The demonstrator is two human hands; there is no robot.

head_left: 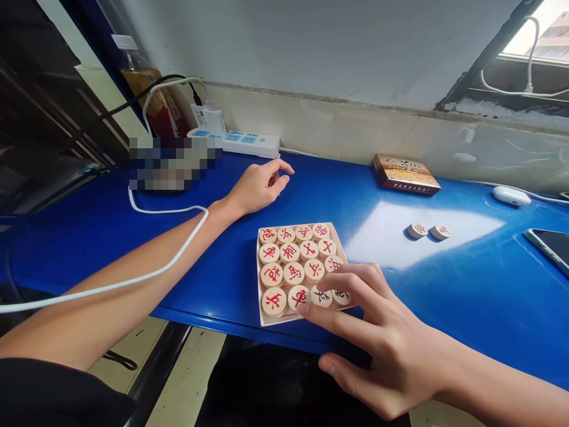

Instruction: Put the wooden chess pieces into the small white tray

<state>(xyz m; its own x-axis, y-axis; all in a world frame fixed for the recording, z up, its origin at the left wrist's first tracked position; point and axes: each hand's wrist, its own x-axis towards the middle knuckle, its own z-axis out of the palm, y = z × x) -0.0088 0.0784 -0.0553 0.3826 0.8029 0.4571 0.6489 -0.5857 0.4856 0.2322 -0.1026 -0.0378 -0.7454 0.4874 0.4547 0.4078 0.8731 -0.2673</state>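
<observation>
A shallow white box [260, 314] near the table's front edge holds rows of round wooden Chinese chess pieces. Most of those visible carry red characters, such as the horse piece [294, 273]; the front row also has a black-marked piece [320, 296]. My right hand [377, 338] reaches over the box's right front corner with fingers spread, a fingertip at a red piece [299, 296] in the front row. Its fingers partly hide the pieces there. Behind the box, my left hand [260, 187] rests by the table, loosely bent and holding nothing, thumb apart from the fingers.
Two loose chess pieces [416, 230] lie right of the box on the blue table [480, 296]. A brown chess carton [406, 174] sits near the wall. A power strip [249, 142], bottle [137, 77], white earbud case [511, 196] and phone [551, 246] are around. A white cable [178, 255] crosses my left forearm.
</observation>
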